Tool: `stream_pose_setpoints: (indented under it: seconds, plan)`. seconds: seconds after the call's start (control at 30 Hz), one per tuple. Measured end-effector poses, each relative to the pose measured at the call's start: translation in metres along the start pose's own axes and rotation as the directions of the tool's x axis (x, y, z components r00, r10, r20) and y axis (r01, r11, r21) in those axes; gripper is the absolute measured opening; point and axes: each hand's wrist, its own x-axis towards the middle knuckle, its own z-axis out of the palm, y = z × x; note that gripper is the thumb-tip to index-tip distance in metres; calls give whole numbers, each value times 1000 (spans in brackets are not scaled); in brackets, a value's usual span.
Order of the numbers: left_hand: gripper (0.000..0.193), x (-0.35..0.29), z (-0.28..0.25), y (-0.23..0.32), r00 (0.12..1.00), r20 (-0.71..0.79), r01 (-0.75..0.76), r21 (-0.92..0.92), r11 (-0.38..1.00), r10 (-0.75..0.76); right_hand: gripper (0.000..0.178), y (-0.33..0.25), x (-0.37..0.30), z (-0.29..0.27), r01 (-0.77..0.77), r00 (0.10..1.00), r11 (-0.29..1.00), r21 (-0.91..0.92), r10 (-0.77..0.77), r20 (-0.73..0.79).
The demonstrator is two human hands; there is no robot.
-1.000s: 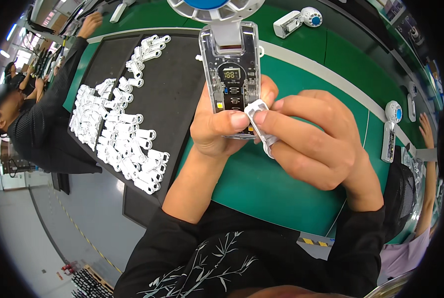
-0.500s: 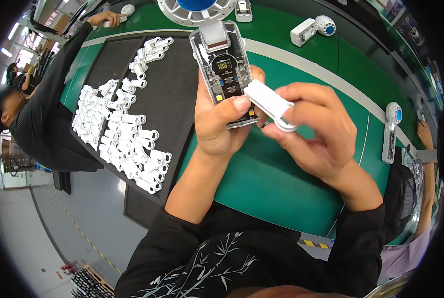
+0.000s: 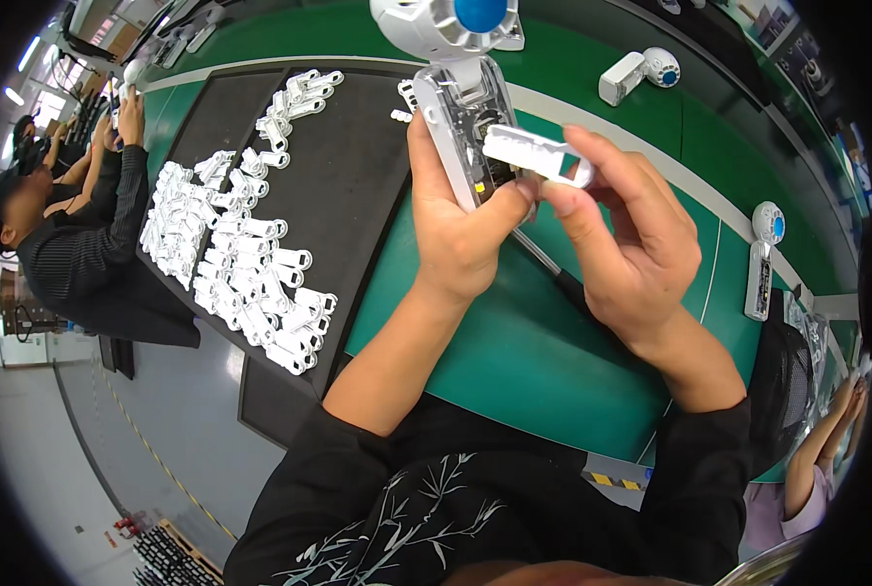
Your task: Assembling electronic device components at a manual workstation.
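The white cover (image 3: 519, 148) is in the air above the tabletop (image 3: 514, 342), toward its far edge, overlapping the open handheld fan (image 3: 443, 132) in view; whether they touch is unclear. It looks light, thin and stiff, smooth enough to slip, its looped end probably the most fragile part. The right hand (image 3: 641, 239) pinches that end between thumb and fingers; the long side edges should offer a steadier hold. The left hand (image 3: 460, 230) wraps the fan's clear housing, thumb across its lower front. The fan seems heavier, and its exposed circuit board favours holding by the sides. A metal rod (image 3: 539, 254) slants below, its dark end by the right palm. On the tabletop's left, a black tray (image 3: 343, 176) carries many white parts (image 3: 250, 278); another fan (image 3: 763, 264) lies near the right edge.
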Motion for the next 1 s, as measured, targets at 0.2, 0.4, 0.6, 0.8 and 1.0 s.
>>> stream_pose_setpoints:
  seconds: [0.2,0.4,0.6,0.8,1.0]
  plan:
    - [86,3,-6,-9,976,77,-219,265,939,206,30,3,8,-9,-93,993,932,351,113,-35]
    - [95,4,-13,-7,961,166,-265,311,913,223,27,-7,19,-30,-301,952,929,214,279,125]
    - [98,1,-7,-7,968,178,-231,357,905,177,26,-2,18,-26,-354,926,924,147,324,193]
    - [98,1,-7,-8,964,198,-248,429,869,177,26,1,21,-26,-448,882,885,125,414,227]
    - [96,1,-10,-13,976,160,-200,394,897,147,28,6,17,-20,-415,906,877,242,375,197]
